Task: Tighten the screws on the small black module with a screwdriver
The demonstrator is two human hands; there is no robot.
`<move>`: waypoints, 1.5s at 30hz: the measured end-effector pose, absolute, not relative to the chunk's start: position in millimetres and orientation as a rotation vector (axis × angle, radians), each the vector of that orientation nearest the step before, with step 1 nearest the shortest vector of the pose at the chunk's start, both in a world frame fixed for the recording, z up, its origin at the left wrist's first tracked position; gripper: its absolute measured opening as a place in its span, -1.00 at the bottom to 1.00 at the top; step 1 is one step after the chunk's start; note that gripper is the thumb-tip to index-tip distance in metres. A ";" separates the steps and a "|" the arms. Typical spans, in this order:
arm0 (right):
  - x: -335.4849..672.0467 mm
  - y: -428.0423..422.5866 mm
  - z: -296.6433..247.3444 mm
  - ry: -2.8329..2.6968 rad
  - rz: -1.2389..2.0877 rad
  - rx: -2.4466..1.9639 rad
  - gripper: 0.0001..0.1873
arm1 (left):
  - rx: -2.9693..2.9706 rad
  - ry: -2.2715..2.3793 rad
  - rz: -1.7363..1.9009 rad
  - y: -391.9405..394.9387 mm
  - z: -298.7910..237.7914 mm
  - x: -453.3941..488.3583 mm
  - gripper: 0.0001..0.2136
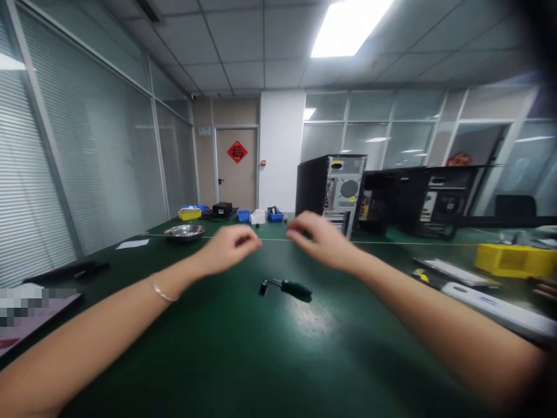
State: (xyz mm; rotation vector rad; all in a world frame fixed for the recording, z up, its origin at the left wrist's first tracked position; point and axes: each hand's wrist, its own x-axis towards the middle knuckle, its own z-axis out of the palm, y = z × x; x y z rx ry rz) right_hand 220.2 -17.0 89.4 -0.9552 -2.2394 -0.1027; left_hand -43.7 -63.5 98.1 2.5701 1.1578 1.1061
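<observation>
My left hand (230,248) is raised over the table, its fingers loosely curled and the thumb apart from them, with nothing visible in it. Facing it across a small gap, my right hand (321,239) is bent the same way, also with nothing to be seen between thumb and fingers. Both are slightly blurred. Below and between them a screwdriver (296,289) with a dark green handle lies on the green table (209,348). Its shaft points left toward a small dark block (263,287), too small to identify. Neither hand touches these.
Computer towers (347,186) stand at the back right. A metal bowl (186,233) sits at the left, with blue and yellow bins (190,215) behind. On the right are a yellow bin (513,260) and long white pieces (496,305). Another person's fingers (546,288) show at the right edge.
</observation>
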 end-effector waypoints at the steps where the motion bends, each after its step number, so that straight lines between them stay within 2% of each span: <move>1: 218.2 -20.0 87.6 -2.323 -0.145 -0.985 -0.67 | 2.594 1.206 0.933 -56.5 84.6 -36.1 -0.68; 4: 211.9 -20.2 70.3 -2.591 -0.135 -1.171 -0.59 | 2.564 1.370 0.567 -32.2 41.9 -19.1 -0.58; 7: 208.6 -13.4 47.3 -2.756 0.018 -1.243 -0.66 | 2.561 1.352 0.349 -14.1 16.2 -12.8 -0.65; 10: 207.6 -7.1 30.1 -2.710 0.131 -1.256 -0.83 | 2.672 1.315 0.424 -5.3 10.3 -11.9 -0.78; 16: 201.9 7.3 11.0 -2.452 0.213 -1.248 -0.82 | 2.445 1.163 0.838 9.3 -0.6 -18.2 -0.89; 24: 191.1 9.4 -23.6 -2.233 0.333 -0.930 -0.83 | 1.859 0.896 1.068 27.1 -31.6 -34.0 -0.74; 30: 191.2 -6.0 -20.2 -2.283 0.296 -0.942 -0.70 | 1.637 0.906 1.090 22.9 -28.3 -33.5 -0.66; 36: 190.2 -10.9 -18.1 -2.283 0.175 -1.101 -0.70 | 1.575 0.794 1.070 18.4 -25.4 -32.0 -0.65; 45: 187.9 -14.4 -15.7 -2.368 0.060 -1.117 -0.70 | 1.575 0.788 1.022 19.1 -25.9 -32.8 -0.65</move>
